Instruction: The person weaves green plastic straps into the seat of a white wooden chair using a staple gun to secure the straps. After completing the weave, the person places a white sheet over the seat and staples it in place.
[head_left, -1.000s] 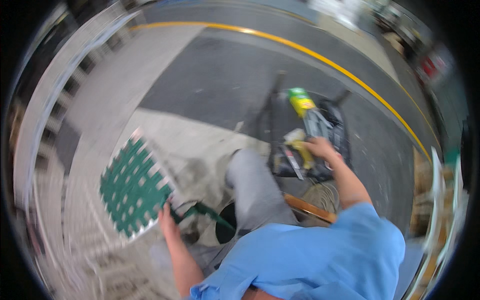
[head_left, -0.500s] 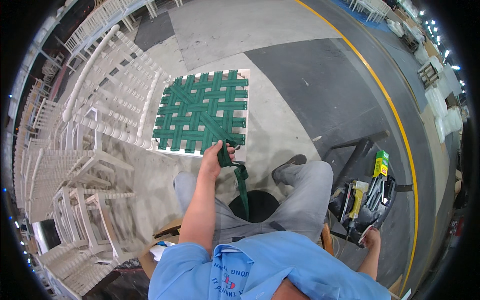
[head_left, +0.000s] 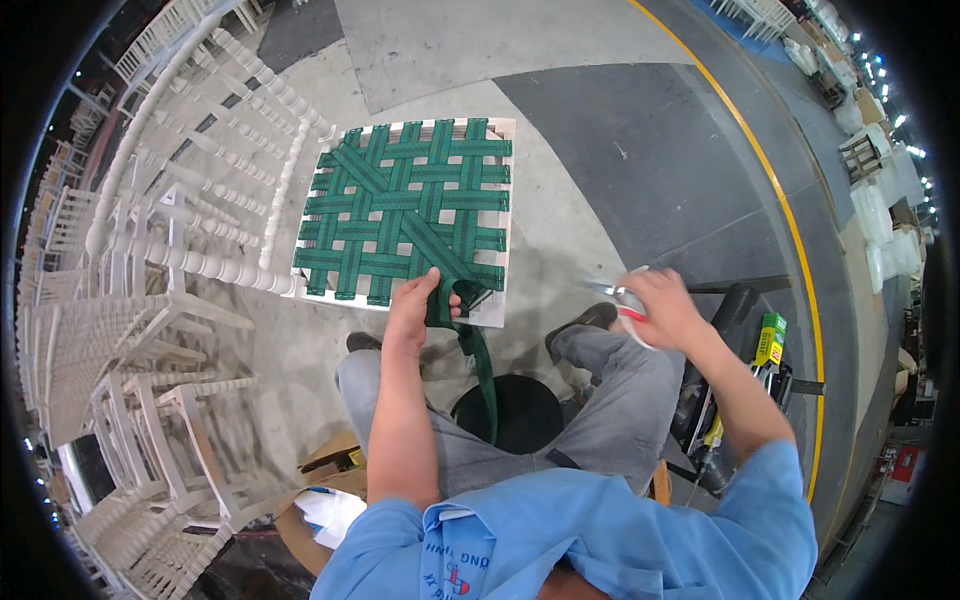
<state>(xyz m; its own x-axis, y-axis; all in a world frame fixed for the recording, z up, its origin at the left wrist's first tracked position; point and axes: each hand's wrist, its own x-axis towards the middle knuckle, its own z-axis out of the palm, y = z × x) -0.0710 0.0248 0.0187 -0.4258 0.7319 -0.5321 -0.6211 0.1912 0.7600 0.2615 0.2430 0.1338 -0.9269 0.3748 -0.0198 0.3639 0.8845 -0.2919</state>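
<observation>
Green webbing (head_left: 390, 205) is woven across the seat of a white chair (head_left: 507, 150) in front of me, with one diagonal strap (head_left: 440, 247) lying over the weave. My left hand (head_left: 420, 303) grips the loose end of the green strap at the near right corner of the seat. Its tail (head_left: 482, 370) hangs down between my knees. Over my right knee, off to the right of the chair, my right hand (head_left: 660, 308) holds scissors (head_left: 628, 300) with red and white handles. Their blades point toward the seat and are smeared by motion.
At my right a dark stand (head_left: 735, 310) bears a nail gun (head_left: 713, 432), a green and yellow box (head_left: 770, 340) and other tools. White chairs (head_left: 190, 420) crowd the left. An open cardboard box (head_left: 300, 520) sits by my left hip; a black round thing (head_left: 520, 410) lies between my legs.
My right hand has come from the tool stand toward the chair, bringing the scissors. My left hand still grips the strap at the seat corner.
</observation>
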